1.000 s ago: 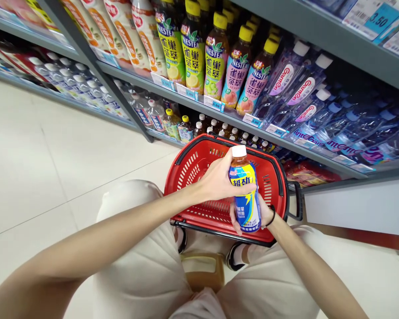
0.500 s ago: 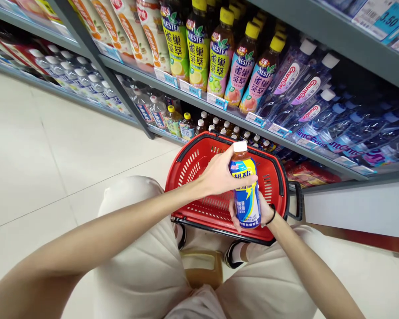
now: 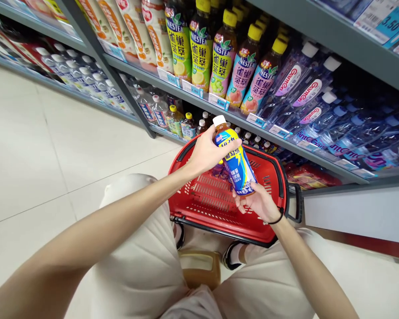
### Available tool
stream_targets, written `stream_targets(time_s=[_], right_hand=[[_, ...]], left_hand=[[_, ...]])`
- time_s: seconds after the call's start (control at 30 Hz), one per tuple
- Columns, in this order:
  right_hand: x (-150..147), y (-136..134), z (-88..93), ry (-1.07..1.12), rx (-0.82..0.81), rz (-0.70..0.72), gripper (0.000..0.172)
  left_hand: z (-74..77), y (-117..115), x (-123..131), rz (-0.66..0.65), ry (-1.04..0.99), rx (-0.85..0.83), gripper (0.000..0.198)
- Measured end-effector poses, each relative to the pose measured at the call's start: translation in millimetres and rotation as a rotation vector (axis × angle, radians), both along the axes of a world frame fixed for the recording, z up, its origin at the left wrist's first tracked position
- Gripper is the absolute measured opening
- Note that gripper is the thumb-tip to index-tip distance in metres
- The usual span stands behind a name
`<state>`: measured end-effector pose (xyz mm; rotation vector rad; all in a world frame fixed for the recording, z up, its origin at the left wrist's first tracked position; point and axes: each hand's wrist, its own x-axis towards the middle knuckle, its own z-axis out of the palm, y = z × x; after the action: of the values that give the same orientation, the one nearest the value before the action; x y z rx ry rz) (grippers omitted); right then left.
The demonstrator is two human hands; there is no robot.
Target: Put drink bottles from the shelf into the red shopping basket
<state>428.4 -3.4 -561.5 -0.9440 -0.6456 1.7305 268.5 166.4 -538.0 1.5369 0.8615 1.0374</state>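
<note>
My left hand [image 3: 204, 153] is wrapped round the upper part of a drink bottle [image 3: 239, 170], its thumb across the blue and yellow label. The bottle has a white cap and dark contents, and it tilts with the cap to the upper left. At its bottom end, my right hand [image 3: 261, 204] supports it with thumb and fingers, a black band on the wrist. Both hands hold it over a red shopping basket [image 3: 182, 206]. Partly hidden behind the bottle, a purple item [image 3: 218, 170] shows inside the basket.
Shelves in front hold yellow-capped tea bottles [image 3: 199, 57], clear water bottles [image 3: 310, 88] and several smaller bottles low down. A shelf edge [image 3: 319, 153] runs close behind the basket. A brown stool-like object [image 3: 201, 268] is between my legs. The basket's black handle [image 3: 297, 204] sticks out right.
Both hands have moved the bottle up and to the left, and it has tipped from nearly upright to leaning left. My right hand has shifted to its bottom end. The purple item now shows.
</note>
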Motion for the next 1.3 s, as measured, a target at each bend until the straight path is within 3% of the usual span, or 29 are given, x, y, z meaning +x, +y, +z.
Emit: stream_targets(time_s=[0.1,0.4,0.73,1.1,1.3], right_hand=[[-3,-2,-3.2,-0.101,0.067,-0.071,0.036],[-2,-5,-10.1,-0.298,0.092,-0.207,0.044],[-3,-8,-16.1,-0.407,0.067,-0.246,0.051],[-7,-8,-15.1,-0.477,0.018,-0.282,0.060],[-7,-7,-14.7,-0.417,0.032,-0.273,0.053]], left_hand=[[-1.5,2,0,-0.021,-0.025,-0.004,0.051],[8.6,-7,4,-0.107,-0.131,-0.092,0.056],[8.4,-3,3,-0.235,-0.157,-0.170,0.045],[10.5,-2,2,-0.270,-0.196,-0.228,0.043],[10.7,-1,1,-0.273,-0.206,-0.229,0.042]])
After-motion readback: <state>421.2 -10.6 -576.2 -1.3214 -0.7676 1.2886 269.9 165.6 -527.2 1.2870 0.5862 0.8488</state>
